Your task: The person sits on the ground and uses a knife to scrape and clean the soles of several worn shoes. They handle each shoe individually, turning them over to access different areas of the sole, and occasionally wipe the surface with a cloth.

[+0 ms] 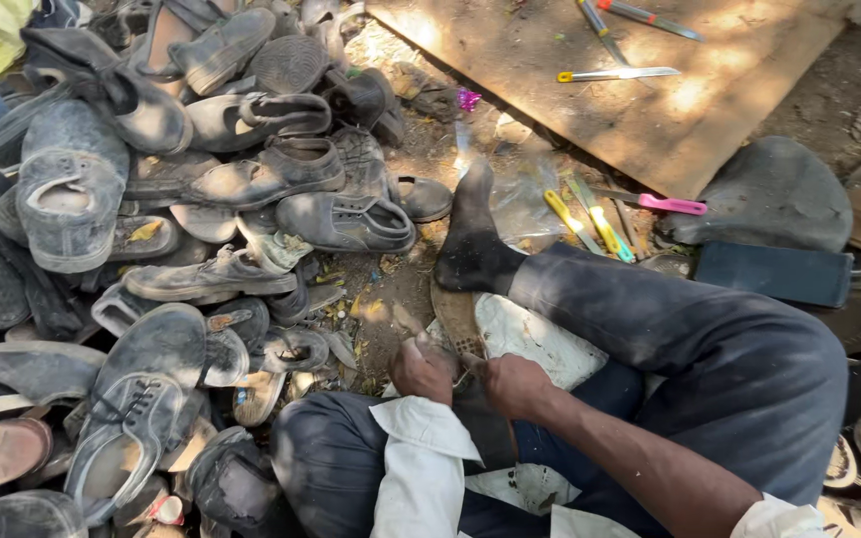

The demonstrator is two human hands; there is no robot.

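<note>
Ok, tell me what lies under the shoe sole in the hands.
Under the shoe sole held by the left hand and right hand lies a white sheet; the ground beneath is covered.

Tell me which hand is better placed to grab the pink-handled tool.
Right, probably. The right hand sits nearer the pink-handled tool, which lies on that side beyond the leg; the left hand is farther away, on the shoe sole.

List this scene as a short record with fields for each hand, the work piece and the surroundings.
left hand: grips the near end of a worn shoe sole
right hand: closed beside it; tool unclear
foot: dark sock by the sole's far end
left side: heap of old shoes
ahead: wooden board, pink-handled tool
</note>
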